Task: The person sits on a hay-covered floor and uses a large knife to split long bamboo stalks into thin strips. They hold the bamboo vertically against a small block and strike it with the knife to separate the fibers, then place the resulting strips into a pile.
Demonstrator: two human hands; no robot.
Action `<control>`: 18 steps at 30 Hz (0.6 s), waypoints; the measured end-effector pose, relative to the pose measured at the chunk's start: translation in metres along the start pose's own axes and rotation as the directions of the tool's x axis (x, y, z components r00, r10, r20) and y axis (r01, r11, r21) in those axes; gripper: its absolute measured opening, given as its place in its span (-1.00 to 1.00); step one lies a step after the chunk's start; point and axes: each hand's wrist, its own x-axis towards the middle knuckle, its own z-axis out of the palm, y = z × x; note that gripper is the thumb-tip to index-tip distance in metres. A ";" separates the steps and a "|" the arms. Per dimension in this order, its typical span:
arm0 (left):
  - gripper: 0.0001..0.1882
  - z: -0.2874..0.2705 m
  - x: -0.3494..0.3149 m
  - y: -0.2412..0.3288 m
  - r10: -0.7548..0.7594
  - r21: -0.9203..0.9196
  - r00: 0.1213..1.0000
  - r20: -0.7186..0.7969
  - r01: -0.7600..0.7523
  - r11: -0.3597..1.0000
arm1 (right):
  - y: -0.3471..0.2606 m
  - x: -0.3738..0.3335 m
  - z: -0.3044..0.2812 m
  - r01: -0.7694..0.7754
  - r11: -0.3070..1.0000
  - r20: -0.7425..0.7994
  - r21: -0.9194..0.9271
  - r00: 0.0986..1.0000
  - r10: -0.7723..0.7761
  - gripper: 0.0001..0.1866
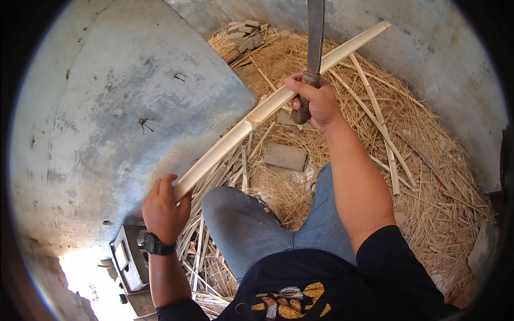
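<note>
A long, pale split bamboo piece [220, 148] runs slantwise from lower left to upper right, its hollow inner face and a node near the middle in sight. My left hand [163, 211] grips its lower end, thumb on one side and fingers on the other. My right hand [324, 107] is wrapped around the wooden handle of a machete [315, 40], whose dark blade points away from me, upright in the picture. The blade and right hand cross in front of the bamboo; whether that hand touches it, I cannot tell.
Straw-like bamboo shavings [428, 176] cover the floor, with loose bamboo strips [375, 104] at the right. A grey brick [285, 156] lies ahead of my knees. Concrete walls [134, 96] enclose left and far sides. A box-shaped device [131, 257] stands at lower left.
</note>
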 end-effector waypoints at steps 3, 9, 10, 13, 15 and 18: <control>-0.69 0.013 -0.007 -0.001 -0.047 -0.025 0.999 -0.018 0.047 0.999 | 0.003 0.004 -0.001 0.005 1.000 0.028 -0.027 1.000 -0.004 -0.73; -0.75 0.041 -0.016 -0.011 -0.115 -0.172 0.985 0.126 0.136 0.976 | 0.001 -0.002 0.007 0.071 0.957 0.000 -0.281 0.997 -0.074 -0.69; -0.75 0.047 -0.017 -0.013 -0.132 -0.199 0.981 0.143 0.159 0.967 | 0.000 -0.002 0.009 0.100 0.930 -0.010 -0.353 0.994 -0.111 -0.66; -0.72 0.057 -0.020 -0.017 -0.187 -0.254 0.964 0.188 0.232 0.939 | 0.006 0.000 0.009 0.229 0.631 -0.028 -0.741 0.928 -0.370 -0.63; -0.69 0.060 -0.020 -0.017 -0.230 -0.261 0.951 0.208 0.281 0.924 | 0.006 -0.004 0.014 0.188 0.595 0.035 -0.782 0.965 -0.259 -0.65; -0.67 0.071 -0.018 -0.020 -0.253 -0.274 0.953 0.165 0.291 0.917 | 0.011 -0.020 0.029 0.253 0.471 0.228 -0.845 0.967 -0.110 -0.72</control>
